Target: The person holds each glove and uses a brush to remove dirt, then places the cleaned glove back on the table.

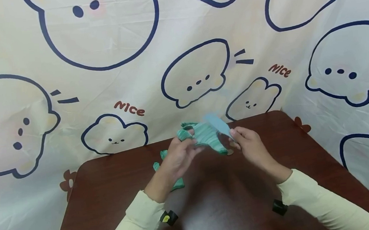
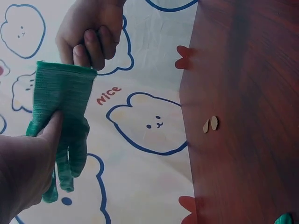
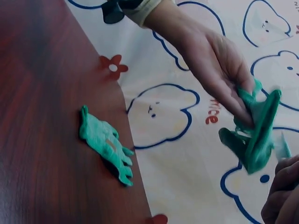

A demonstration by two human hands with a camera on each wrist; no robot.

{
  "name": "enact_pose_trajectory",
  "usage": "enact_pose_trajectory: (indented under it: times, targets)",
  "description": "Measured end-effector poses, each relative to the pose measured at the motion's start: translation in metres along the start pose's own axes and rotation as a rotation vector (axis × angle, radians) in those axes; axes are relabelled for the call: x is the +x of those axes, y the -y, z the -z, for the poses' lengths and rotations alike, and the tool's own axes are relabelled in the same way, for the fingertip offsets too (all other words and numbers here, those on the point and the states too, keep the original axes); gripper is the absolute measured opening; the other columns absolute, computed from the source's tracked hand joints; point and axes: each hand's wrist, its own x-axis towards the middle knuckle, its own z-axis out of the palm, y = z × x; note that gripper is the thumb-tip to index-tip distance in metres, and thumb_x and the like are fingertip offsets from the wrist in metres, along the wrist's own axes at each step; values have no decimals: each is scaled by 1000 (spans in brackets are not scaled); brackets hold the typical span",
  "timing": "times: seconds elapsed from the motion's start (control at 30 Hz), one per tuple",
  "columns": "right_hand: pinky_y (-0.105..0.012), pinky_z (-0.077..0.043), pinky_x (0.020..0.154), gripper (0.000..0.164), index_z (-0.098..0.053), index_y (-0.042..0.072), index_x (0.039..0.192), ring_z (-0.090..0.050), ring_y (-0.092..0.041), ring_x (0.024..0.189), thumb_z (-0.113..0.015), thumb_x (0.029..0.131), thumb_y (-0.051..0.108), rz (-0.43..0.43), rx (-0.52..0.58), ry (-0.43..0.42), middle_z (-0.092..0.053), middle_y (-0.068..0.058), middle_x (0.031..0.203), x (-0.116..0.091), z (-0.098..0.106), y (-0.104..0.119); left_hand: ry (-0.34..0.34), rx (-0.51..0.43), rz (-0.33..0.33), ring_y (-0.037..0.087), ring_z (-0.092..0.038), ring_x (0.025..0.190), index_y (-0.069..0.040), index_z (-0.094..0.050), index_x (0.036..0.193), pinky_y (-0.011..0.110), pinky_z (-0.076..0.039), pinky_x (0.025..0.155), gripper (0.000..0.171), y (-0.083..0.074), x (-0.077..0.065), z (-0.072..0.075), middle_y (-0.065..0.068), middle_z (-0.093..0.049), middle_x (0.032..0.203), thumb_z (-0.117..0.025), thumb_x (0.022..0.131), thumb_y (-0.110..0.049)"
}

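In the head view, my left hand (image 1: 179, 156) holds a green knitted glove (image 1: 206, 133) up above the far part of the table. Its thumb lies along the glove in the left wrist view, where the cuff faces up and the glove's fingers hang down. My right hand (image 1: 251, 146) pinches a light blue flat piece (image 1: 219, 125) with a rounded end, which overlaps the glove's edge in the head view. In the left wrist view, the right hand's curled fingers are right at the cuff. A second green glove (image 3: 105, 142) lies on the table, partly behind the left forearm.
Two small beige flat pieces (image 2: 214, 122) lie on the dark reddish-brown table (image 1: 118, 191). A pale curtain (image 1: 149, 29) with cartoon outlines hangs right behind the table and along its sides. Dark wrist bands with cameras sit at both sleeves.
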Motion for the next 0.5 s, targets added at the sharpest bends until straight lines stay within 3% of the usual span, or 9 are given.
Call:
enact_pose_trajectory:
  times: [0.1,0.27,0.37,0.43,0.5]
  targets:
    - [-26,-41,57,44,-57,-3,98,-46,-14,66,-44,110,37,-28,-4,-42,-49,-5,74,4,9,-8,-10,-49,-28,25,-39,134,-6,-29,148,48,-29,122,50,-4,0,3,5,-37,141,-39,101,9]
    - [-26,-41,55,43,-58,-2,99,-44,-11,63,-43,110,37,-66,-20,-65,-48,-4,74,6,19,-17,-1,-103,-68,24,-32,143,-8,-22,154,51,-23,126,60,-6,4,13,5,-32,151,-35,99,11]
    - [-27,-41,55,43,-57,-1,99,-44,-11,64,-44,110,38,-68,-28,-45,-48,-5,74,6,20,-19,-12,-127,-56,22,-36,136,-10,-33,142,48,-26,123,51,-3,9,19,3,-38,142,-35,97,13]
    - [-27,-41,55,43,-57,-1,98,-44,-11,64,-44,110,38,-69,-26,-30,-48,-5,74,6,19,-20,-20,-124,-50,22,-39,124,-11,-38,126,43,-32,115,40,1,12,21,2,-39,127,-36,95,14]
    - [-27,-40,55,43,-57,-1,98,-44,-12,63,-44,110,39,-69,-29,-19,-48,-5,74,6,18,-21,-30,-111,-39,22,-39,118,-14,-40,121,39,-34,107,41,6,14,23,1,-39,121,-38,93,15]
